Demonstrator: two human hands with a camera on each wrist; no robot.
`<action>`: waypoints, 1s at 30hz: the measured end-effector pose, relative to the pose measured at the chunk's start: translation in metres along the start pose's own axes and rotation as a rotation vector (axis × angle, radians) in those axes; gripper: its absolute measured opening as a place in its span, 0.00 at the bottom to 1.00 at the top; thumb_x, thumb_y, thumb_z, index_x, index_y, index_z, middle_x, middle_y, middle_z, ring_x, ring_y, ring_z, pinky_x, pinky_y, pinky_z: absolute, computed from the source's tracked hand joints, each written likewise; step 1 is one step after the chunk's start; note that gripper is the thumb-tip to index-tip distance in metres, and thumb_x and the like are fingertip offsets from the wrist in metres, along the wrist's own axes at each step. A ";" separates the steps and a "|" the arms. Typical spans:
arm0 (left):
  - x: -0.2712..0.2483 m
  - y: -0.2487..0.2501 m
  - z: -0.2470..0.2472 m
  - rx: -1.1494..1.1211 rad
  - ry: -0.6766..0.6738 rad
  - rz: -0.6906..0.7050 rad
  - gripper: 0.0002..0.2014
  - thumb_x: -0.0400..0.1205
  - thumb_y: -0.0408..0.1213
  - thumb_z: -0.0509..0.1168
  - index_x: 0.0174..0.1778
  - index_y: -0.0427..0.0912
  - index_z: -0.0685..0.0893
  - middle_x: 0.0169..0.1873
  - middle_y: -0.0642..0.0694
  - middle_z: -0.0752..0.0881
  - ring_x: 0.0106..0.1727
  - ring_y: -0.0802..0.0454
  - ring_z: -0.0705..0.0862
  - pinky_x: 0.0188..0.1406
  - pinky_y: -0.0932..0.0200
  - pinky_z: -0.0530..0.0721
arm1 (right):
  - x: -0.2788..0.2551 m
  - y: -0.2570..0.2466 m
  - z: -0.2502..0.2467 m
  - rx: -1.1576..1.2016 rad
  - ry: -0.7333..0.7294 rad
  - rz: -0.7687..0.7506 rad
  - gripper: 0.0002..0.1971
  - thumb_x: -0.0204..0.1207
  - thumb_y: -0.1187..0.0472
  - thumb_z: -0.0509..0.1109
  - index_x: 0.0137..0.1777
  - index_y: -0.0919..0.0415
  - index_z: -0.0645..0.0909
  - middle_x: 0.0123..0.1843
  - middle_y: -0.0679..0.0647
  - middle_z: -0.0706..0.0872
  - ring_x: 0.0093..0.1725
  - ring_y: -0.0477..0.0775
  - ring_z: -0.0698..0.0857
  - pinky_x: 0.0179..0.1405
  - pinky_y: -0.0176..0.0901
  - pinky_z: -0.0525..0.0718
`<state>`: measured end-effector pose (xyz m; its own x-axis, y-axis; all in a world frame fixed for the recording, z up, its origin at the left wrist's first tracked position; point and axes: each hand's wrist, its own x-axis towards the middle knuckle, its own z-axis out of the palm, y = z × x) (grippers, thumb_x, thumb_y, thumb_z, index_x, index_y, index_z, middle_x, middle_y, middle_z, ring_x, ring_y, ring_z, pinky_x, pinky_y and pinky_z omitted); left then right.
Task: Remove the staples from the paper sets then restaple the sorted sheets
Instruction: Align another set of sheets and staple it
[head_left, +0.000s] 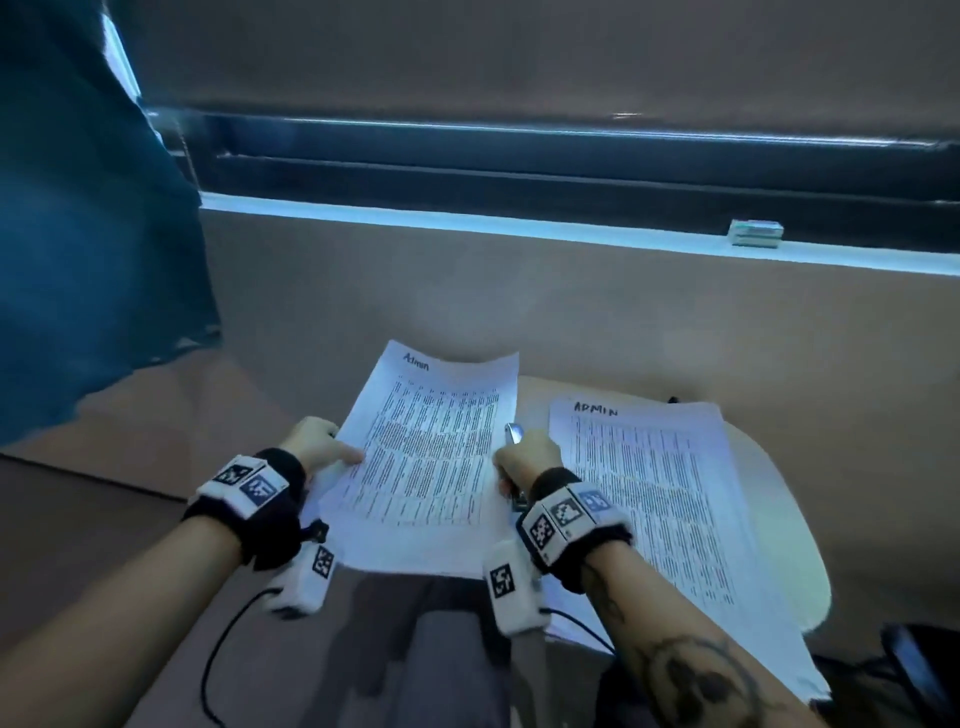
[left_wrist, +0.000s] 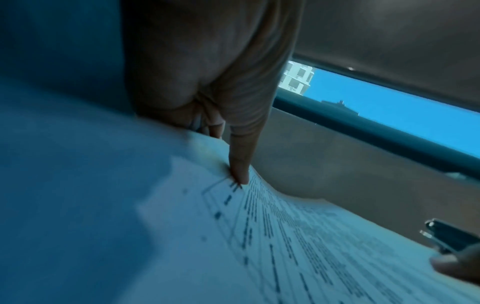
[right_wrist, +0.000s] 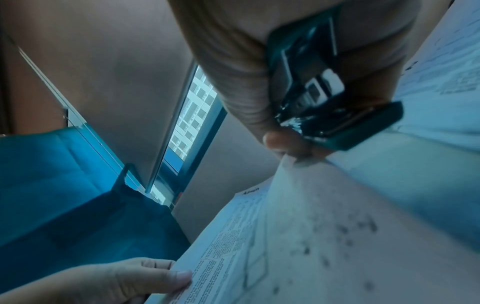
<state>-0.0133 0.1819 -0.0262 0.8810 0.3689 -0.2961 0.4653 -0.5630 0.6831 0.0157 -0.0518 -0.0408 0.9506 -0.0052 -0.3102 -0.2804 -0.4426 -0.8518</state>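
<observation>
White printed sheets (head_left: 426, 457) headed "Admin" are being held up above the person's lap, in front of a small pale table (head_left: 779, 499). The left hand (head_left: 317, 441) is pinching their left edge, thumb on top. The right hand (head_left: 530, 457) is pinching the right edge while gripping a dark stapler (right_wrist: 324, 98) in its curled fingers. Further right, a second paper stack (head_left: 670, 499) marked "ADMIN" is lying on the table.
</observation>
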 end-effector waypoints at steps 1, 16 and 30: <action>0.005 -0.003 0.002 0.043 0.021 -0.021 0.16 0.71 0.30 0.76 0.27 0.39 0.73 0.25 0.44 0.74 0.24 0.51 0.69 0.22 0.61 0.63 | 0.001 -0.001 0.003 -0.051 0.016 0.000 0.10 0.73 0.72 0.60 0.32 0.62 0.69 0.36 0.60 0.81 0.36 0.59 0.82 0.41 0.50 0.85; 0.015 0.001 0.014 0.413 0.158 -0.043 0.24 0.71 0.42 0.77 0.57 0.37 0.77 0.57 0.39 0.81 0.54 0.42 0.80 0.52 0.50 0.79 | 0.006 0.000 -0.006 -0.197 -0.045 0.003 0.11 0.77 0.70 0.63 0.59 0.65 0.74 0.40 0.57 0.80 0.32 0.55 0.82 0.35 0.45 0.83; -0.042 0.125 0.151 0.123 -0.329 0.275 0.16 0.76 0.42 0.72 0.28 0.44 0.72 0.28 0.47 0.75 0.29 0.55 0.70 0.29 0.63 0.68 | -0.021 0.089 -0.152 -0.238 0.130 0.279 0.32 0.75 0.60 0.73 0.76 0.68 0.66 0.65 0.63 0.81 0.55 0.61 0.85 0.35 0.34 0.78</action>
<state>0.0210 -0.0161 -0.0294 0.9444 -0.0505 -0.3248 0.1991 -0.6983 0.6876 -0.0089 -0.2268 -0.0459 0.8556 -0.2614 -0.4468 -0.5061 -0.6034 -0.6162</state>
